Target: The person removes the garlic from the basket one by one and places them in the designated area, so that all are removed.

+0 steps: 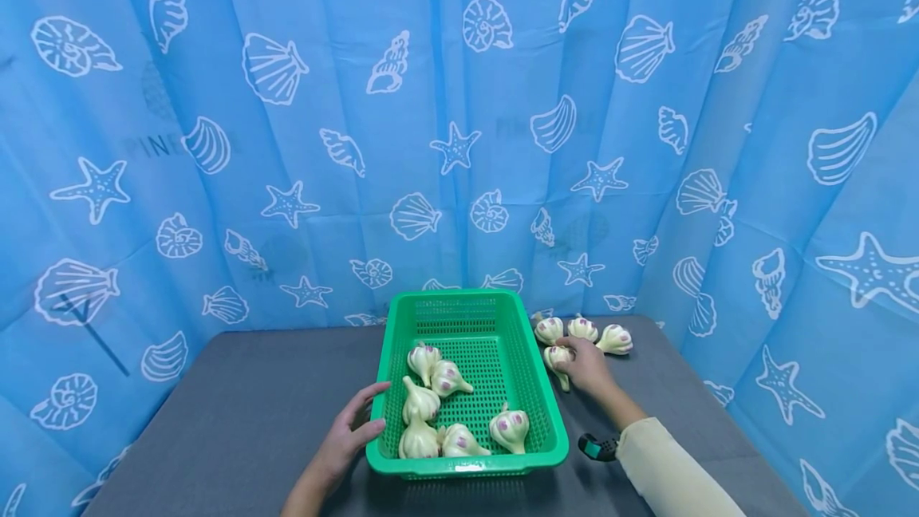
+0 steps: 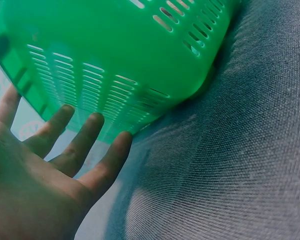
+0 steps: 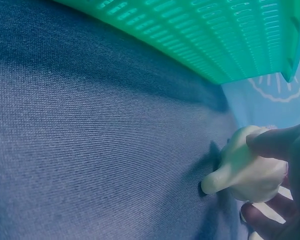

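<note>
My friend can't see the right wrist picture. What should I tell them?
A right hand grips a whitish garlic bulb at lower right. Gray cloth fills the left; a green slotted basket crosses the top.

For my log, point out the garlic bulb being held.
The frontmost bulb right of the green basket; the right hand pinches only this one.

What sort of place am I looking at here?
Probably a makeshift, curtained-off workspace, though the wider room is hidden: a blue seashell-print curtain hangs behind a grey, cloth-covered table, which holds a green basket and garlic bulbs.
</note>
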{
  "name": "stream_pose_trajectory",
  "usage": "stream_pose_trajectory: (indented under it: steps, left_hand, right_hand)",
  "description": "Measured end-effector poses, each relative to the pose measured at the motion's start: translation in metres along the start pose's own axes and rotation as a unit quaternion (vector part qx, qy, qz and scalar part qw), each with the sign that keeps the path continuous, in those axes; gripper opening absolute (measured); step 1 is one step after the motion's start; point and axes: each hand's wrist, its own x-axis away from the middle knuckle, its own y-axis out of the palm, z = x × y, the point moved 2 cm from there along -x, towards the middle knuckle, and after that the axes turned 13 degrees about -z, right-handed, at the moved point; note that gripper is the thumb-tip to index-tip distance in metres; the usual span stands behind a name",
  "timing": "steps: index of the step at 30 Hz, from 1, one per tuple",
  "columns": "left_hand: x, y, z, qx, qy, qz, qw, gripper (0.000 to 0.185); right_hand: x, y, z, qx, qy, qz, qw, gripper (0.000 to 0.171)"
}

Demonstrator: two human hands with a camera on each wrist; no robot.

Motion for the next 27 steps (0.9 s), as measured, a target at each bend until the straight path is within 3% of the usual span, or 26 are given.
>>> stream_pose_trajectory:
  steps: [9, 16, 27]
  left_hand:
    - [0.0, 0.001, 0.0, -0.006, 0.005, 0.007, 0.9999, 0.051]
    - [-0.001, 0.0, -0.002, 0.003, 0.003, 0.001, 1.0, 0.051]
    - [0.0, 0.0, 0.001, 0.0, 0.012, -0.007, 0.9999, 0.052]
  right_hand:
    - [0.001, -0.005, -0.001, -0.019, 0.011, -0.003, 1.0, 0.038]
    - [0.002, -0.017, -0.008, 0.006, -0.026, 0.045, 0.999, 0.037]
    - [-0.011, -0.036, -0.025, 0.005, 0.035, -0.001, 0.999, 0.043]
